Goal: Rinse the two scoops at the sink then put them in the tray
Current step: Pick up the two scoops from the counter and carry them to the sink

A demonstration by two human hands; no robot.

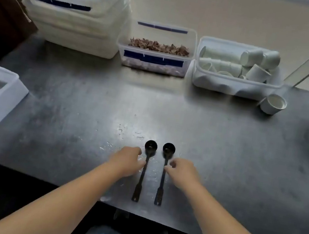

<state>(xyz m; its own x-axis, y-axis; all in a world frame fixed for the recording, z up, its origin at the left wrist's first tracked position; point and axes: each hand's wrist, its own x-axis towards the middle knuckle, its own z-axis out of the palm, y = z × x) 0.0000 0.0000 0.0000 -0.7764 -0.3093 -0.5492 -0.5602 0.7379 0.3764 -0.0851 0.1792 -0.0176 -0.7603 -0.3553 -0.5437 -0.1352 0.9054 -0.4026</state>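
Two black long-handled scoops lie side by side on the steel counter, bowls away from me: the left scoop (142, 173) and the right scoop (163, 176). My left hand (126, 161) rests just left of the left scoop's handle, fingertips touching or almost touching it. My right hand (180, 172) sits just right of the right scoop's handle, thumb and finger pinched at it. Neither scoop is lifted. A white plastic tray (12, 97) stands at the counter's left edge. No sink is in view.
Along the back stand stacked lidded white tubs (72, 27), a clear tub of brown pieces (154, 55) and a clear tub of white paper cups (235, 83). One loose cup (273, 104) lies beside it. Water droplets dot the counter (226, 149) around the scoops.
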